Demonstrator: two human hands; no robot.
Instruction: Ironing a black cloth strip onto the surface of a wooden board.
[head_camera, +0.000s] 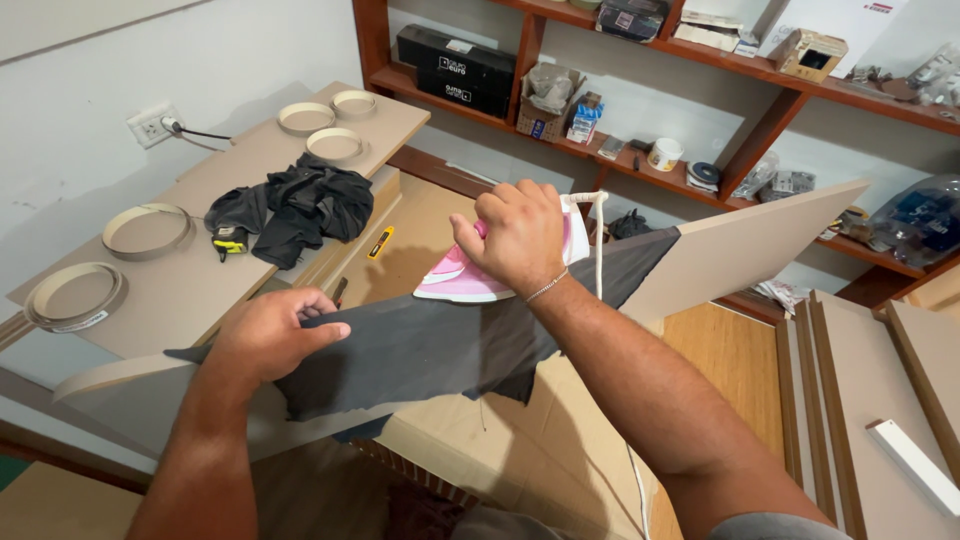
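We grip the pink-and-white clothes iron (490, 275) by its handle, right hand (515, 235) fingers closed; it looks heavy and hot-soled. Left hand (272, 335) fingers pinch the limp dark grey cloth (440, 345) flat just left of the iron.

Iron (470, 280): handle hidden under right hand (515, 235). Board (740, 250) edge beneath grey cloth (420, 350) covered. Left hand (265, 335) fingers partly tucked behind cloth. Shelf (850, 90) items cut off at top edge; small ones indistinct.
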